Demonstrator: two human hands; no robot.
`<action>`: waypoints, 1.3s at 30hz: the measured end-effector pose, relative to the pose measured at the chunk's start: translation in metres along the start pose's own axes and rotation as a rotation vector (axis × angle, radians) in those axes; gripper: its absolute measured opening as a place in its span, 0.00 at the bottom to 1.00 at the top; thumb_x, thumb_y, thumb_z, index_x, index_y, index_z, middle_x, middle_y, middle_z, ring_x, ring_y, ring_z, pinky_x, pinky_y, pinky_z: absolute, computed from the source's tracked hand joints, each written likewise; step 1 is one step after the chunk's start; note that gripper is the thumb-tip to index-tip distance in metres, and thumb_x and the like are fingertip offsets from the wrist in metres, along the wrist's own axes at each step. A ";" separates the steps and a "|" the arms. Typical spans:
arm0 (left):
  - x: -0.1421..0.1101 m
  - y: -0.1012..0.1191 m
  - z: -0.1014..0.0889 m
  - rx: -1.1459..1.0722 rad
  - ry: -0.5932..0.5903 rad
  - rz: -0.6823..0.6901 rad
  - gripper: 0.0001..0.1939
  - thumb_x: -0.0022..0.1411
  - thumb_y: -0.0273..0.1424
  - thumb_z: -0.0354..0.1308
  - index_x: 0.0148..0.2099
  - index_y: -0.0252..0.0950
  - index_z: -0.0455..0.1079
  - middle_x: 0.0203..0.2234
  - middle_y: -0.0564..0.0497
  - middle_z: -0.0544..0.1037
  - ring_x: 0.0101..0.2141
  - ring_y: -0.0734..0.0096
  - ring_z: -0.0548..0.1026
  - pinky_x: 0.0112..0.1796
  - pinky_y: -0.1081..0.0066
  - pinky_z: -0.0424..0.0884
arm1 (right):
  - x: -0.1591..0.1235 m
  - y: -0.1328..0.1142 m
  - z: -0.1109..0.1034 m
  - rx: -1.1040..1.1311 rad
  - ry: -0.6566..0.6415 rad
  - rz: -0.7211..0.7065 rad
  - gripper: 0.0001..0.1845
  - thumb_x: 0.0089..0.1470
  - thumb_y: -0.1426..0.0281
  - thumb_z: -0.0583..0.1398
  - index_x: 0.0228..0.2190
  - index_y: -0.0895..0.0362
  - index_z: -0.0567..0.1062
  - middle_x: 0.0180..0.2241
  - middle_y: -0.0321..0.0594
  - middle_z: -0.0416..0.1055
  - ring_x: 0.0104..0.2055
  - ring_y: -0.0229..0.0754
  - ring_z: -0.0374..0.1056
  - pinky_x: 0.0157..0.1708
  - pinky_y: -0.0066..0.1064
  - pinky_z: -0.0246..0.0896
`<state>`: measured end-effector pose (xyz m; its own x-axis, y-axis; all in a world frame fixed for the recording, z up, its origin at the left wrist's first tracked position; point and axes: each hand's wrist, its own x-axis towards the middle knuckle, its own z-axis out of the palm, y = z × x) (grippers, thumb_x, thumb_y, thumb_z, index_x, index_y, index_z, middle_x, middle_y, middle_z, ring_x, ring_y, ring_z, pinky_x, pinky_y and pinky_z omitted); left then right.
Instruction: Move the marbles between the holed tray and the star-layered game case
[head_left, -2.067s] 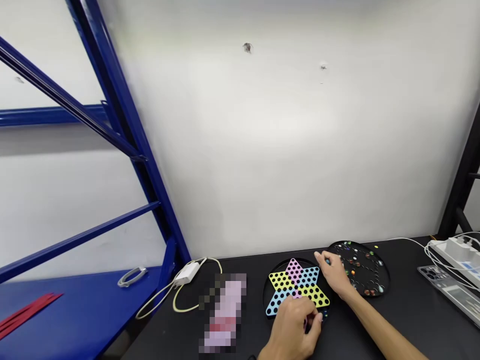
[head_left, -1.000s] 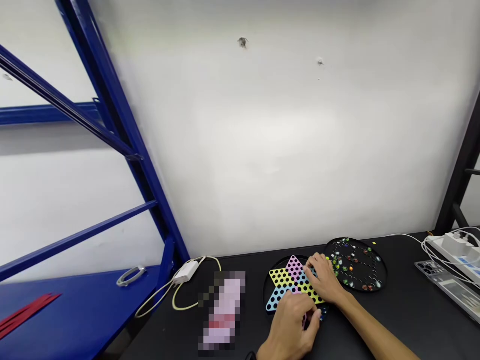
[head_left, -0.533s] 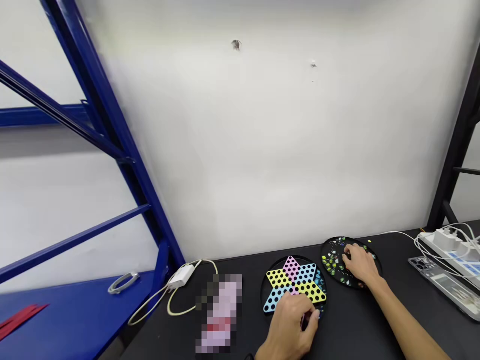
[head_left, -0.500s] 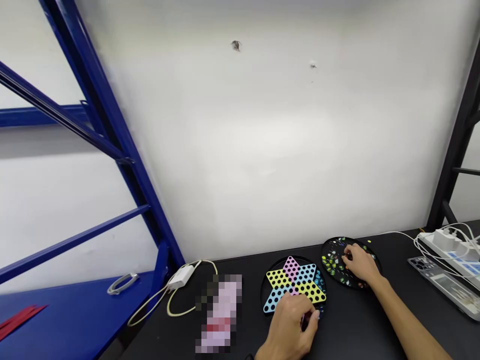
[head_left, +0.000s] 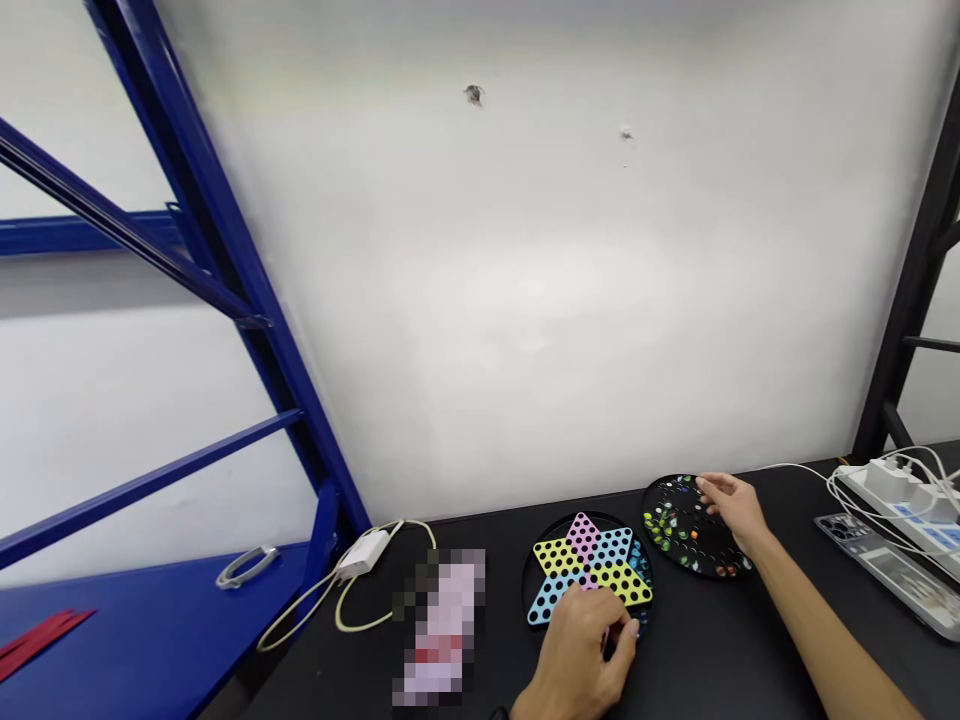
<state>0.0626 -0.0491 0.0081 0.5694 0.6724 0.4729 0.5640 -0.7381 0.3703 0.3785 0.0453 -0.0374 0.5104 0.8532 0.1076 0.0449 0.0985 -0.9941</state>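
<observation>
Many marbles [head_left: 663,527] lie in a black tray [head_left: 718,547] right of the star board [head_left: 587,569]; the right hand [head_left: 738,508] is nearer, fingers narrowed, what they hold unclear. The left hand [head_left: 581,648] curls over the board's near part, grip hidden.

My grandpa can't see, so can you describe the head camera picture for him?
A person's right hand is over a round black tray of colourful marbles. The left hand is at the near side of a star-shaped board.
</observation>
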 end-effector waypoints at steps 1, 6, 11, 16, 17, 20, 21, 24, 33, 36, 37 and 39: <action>0.000 0.000 0.000 -0.004 0.002 0.003 0.10 0.60 0.26 0.53 0.26 0.38 0.61 0.20 0.57 0.70 0.22 0.75 0.66 0.30 0.71 0.57 | 0.002 -0.003 -0.002 0.115 0.016 0.036 0.18 0.40 0.57 0.68 0.31 0.55 0.75 0.27 0.38 0.74 0.27 0.41 0.69 0.25 0.30 0.64; 0.000 -0.001 0.001 -0.011 -0.002 0.009 0.10 0.60 0.26 0.53 0.26 0.38 0.62 0.20 0.57 0.71 0.22 0.75 0.67 0.30 0.71 0.58 | 0.008 -0.006 -0.017 0.133 0.080 0.082 0.17 0.47 0.53 0.59 0.28 0.54 0.70 0.28 0.40 0.73 0.27 0.40 0.69 0.23 0.29 0.63; 0.001 -0.002 0.000 0.010 0.005 0.012 0.11 0.61 0.27 0.52 0.25 0.38 0.60 0.20 0.57 0.70 0.22 0.76 0.67 0.29 0.71 0.57 | 0.008 -0.002 -0.027 -0.227 0.186 0.081 0.12 0.48 0.58 0.60 0.24 0.54 0.70 0.22 0.38 0.68 0.28 0.45 0.68 0.27 0.33 0.60; 0.001 -0.002 -0.001 0.019 0.010 0.018 0.12 0.61 0.27 0.52 0.25 0.38 0.59 0.19 0.57 0.70 0.22 0.75 0.66 0.30 0.71 0.58 | 0.000 -0.005 -0.025 -0.952 0.064 0.057 0.15 0.55 0.61 0.57 0.42 0.52 0.76 0.34 0.46 0.76 0.40 0.55 0.72 0.39 0.40 0.62; 0.002 -0.002 -0.001 0.020 0.009 0.017 0.12 0.62 0.27 0.52 0.25 0.38 0.59 0.19 0.57 0.70 0.22 0.76 0.66 0.30 0.71 0.58 | -0.002 -0.006 -0.023 -1.087 0.022 0.049 0.17 0.57 0.61 0.55 0.45 0.52 0.75 0.37 0.47 0.76 0.41 0.54 0.73 0.40 0.40 0.62; 0.002 -0.001 -0.002 0.021 0.004 0.014 0.12 0.62 0.27 0.52 0.25 0.38 0.60 0.20 0.57 0.70 0.22 0.76 0.66 0.29 0.71 0.57 | -0.006 -0.006 -0.022 -1.247 -0.020 0.020 0.16 0.59 0.64 0.53 0.43 0.53 0.76 0.39 0.49 0.76 0.39 0.53 0.74 0.38 0.39 0.62; 0.002 -0.001 -0.002 0.019 0.003 0.015 0.12 0.61 0.27 0.52 0.25 0.38 0.60 0.20 0.57 0.70 0.22 0.76 0.66 0.29 0.71 0.58 | -0.006 -0.006 -0.022 -1.235 -0.004 0.012 0.14 0.58 0.64 0.53 0.41 0.53 0.76 0.37 0.49 0.76 0.38 0.52 0.73 0.37 0.38 0.62; 0.001 -0.001 -0.001 0.020 0.006 0.014 0.11 0.61 0.27 0.52 0.25 0.38 0.60 0.20 0.57 0.70 0.22 0.76 0.66 0.29 0.71 0.58 | -0.001 -0.007 -0.026 -0.918 0.077 0.018 0.11 0.53 0.60 0.58 0.30 0.53 0.76 0.28 0.44 0.74 0.31 0.48 0.71 0.30 0.33 0.60; 0.002 -0.001 -0.001 0.006 0.022 0.023 0.12 0.61 0.27 0.52 0.25 0.38 0.60 0.19 0.57 0.69 0.21 0.76 0.66 0.30 0.71 0.58 | 0.006 -0.023 -0.033 -0.238 -0.090 0.058 0.21 0.55 0.52 0.46 0.23 0.53 0.64 0.16 0.29 0.57 0.13 0.32 0.45 0.14 0.27 0.41; 0.002 -0.001 -0.002 0.006 0.014 0.013 0.11 0.61 0.27 0.52 0.25 0.38 0.60 0.19 0.57 0.70 0.22 0.76 0.66 0.30 0.71 0.58 | -0.002 -0.023 -0.031 -0.399 -0.244 0.019 0.20 0.52 0.54 0.56 0.18 0.54 0.65 0.13 0.28 0.55 0.15 0.32 0.48 0.17 0.26 0.42; 0.002 -0.002 -0.002 0.005 0.008 0.011 0.11 0.61 0.27 0.52 0.25 0.38 0.60 0.19 0.57 0.70 0.22 0.76 0.67 0.30 0.71 0.58 | -0.006 -0.022 -0.030 -0.478 -0.290 -0.012 0.20 0.51 0.56 0.59 0.16 0.55 0.66 0.14 0.30 0.57 0.16 0.33 0.52 0.19 0.26 0.44; 0.002 -0.002 -0.001 0.004 0.001 0.011 0.11 0.61 0.27 0.52 0.25 0.38 0.60 0.19 0.57 0.70 0.22 0.76 0.67 0.30 0.71 0.58 | -0.015 -0.021 -0.025 -0.659 -0.340 -0.083 0.19 0.52 0.59 0.60 0.16 0.55 0.69 0.17 0.34 0.64 0.21 0.36 0.59 0.23 0.28 0.48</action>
<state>0.0616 -0.0465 0.0094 0.5748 0.6643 0.4779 0.5601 -0.7451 0.3621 0.3919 0.0177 -0.0183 0.1940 0.9782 0.0742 0.6323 -0.0669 -0.7719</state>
